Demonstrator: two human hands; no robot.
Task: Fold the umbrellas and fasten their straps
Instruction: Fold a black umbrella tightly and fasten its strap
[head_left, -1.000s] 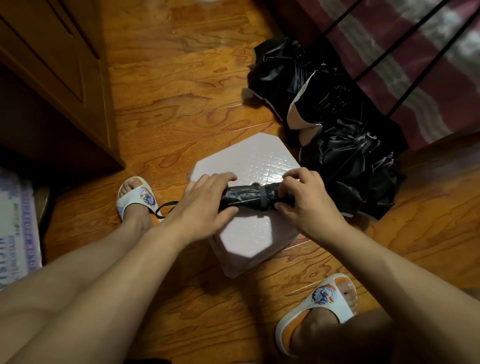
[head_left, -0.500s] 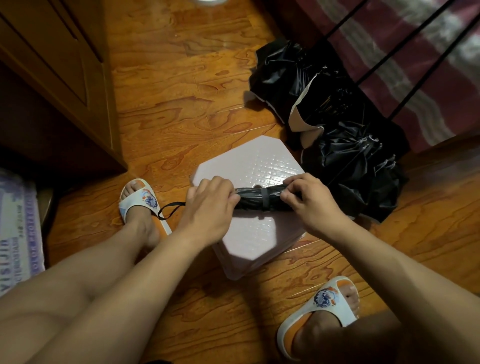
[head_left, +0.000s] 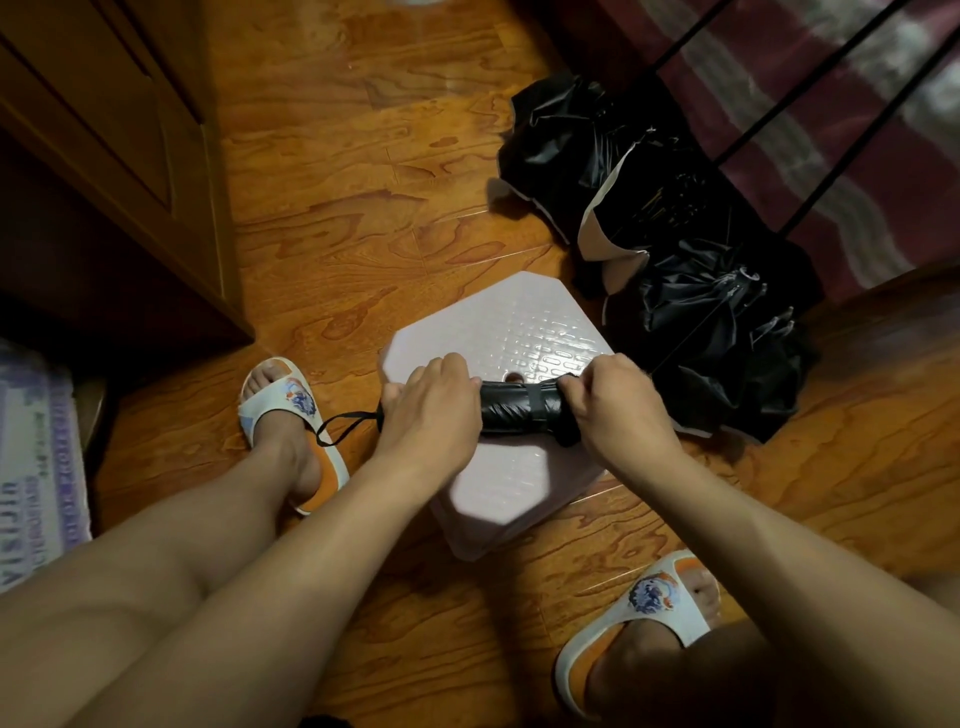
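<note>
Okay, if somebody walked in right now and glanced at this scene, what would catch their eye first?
Probably the two hands at the centre: the left hand and right hand grip the ends of a rolled black umbrella, with a strap around it, lying across a pale stool. Next, the heap of unfolded black umbrellas on the wood floor behind and to the right.

Wooden floor (head_left: 337, 218), pale stool (head_left: 519, 467), loose umbrellas (head_left: 701, 322) (black)
</note>
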